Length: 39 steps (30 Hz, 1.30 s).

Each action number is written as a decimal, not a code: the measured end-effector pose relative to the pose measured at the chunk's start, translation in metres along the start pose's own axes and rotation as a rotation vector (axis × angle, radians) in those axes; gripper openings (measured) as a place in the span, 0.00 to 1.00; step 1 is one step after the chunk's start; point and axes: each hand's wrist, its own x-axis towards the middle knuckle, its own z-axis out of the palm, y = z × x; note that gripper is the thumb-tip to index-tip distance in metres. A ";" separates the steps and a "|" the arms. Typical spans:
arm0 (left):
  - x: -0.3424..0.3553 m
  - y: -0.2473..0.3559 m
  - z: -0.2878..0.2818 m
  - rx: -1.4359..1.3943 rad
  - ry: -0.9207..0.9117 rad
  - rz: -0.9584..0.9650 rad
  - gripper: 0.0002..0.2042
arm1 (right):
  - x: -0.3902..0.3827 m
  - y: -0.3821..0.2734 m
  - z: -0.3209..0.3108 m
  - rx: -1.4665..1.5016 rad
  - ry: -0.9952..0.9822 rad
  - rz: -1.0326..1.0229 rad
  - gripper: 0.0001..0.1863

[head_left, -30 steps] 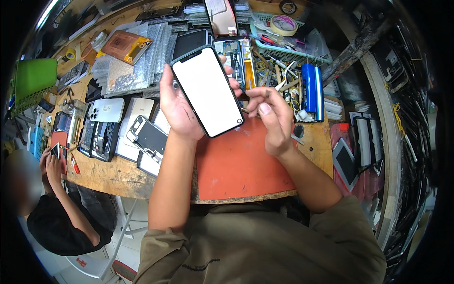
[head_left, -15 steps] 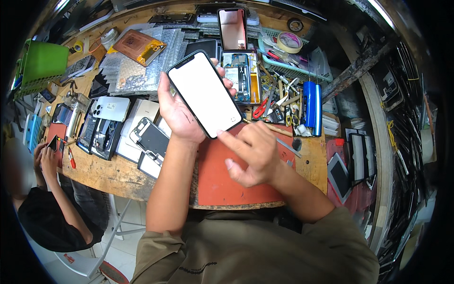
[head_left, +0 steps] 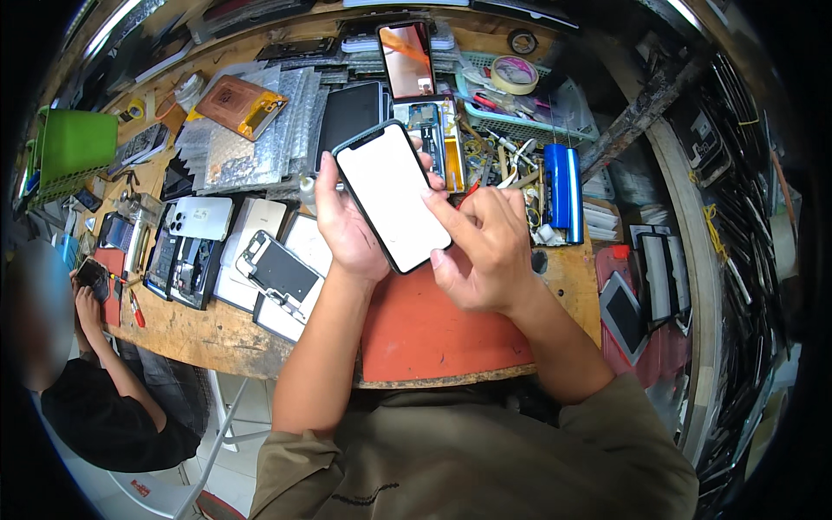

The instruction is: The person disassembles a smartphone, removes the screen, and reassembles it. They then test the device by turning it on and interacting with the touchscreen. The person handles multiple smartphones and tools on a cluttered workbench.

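My left hand (head_left: 351, 238) is wrapped round a dark-edged smartphone (head_left: 390, 195), holding it tilted above the workbench. Its screen glows almost entirely white. Over the right side of the screen hovers or rests my right hand (head_left: 496, 251), index finger stretched toward the glass and thumb apart near the lower right corner; nothing is in it. I cannot tell whether the fingertip touches. Beneath both hands lies a red work mat (head_left: 438, 338). Beyond the phone is an opened device (head_left: 426, 114) with its inner boards exposed, partly hidden by my left fingers.
Another phone (head_left: 406, 61) stands upright at the back. Bubble-wrapped panels (head_left: 260, 160) are stacked at the back left, phone parts (head_left: 279, 270) nearer. A teal basket (head_left: 555, 130) and a blue upright object (head_left: 563, 195) stand right. At far left, a person (head_left: 113, 407) handles a phone.
In the view, the held phone sits slightly lower and further right. My right index finger has shifted up from the screen's bottom to its right side. The upright phone's display differs.
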 end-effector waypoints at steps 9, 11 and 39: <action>-0.005 -0.025 0.001 0.203 0.185 -0.084 0.45 | 0.005 0.006 -0.013 -0.078 0.102 0.151 0.33; -0.007 -0.027 0.000 0.163 0.124 -0.119 0.44 | 0.006 0.002 -0.013 -0.059 0.016 0.001 0.34; 0.001 0.015 -0.011 -0.098 -0.080 0.146 0.46 | -0.006 0.018 0.009 0.108 0.174 0.114 0.19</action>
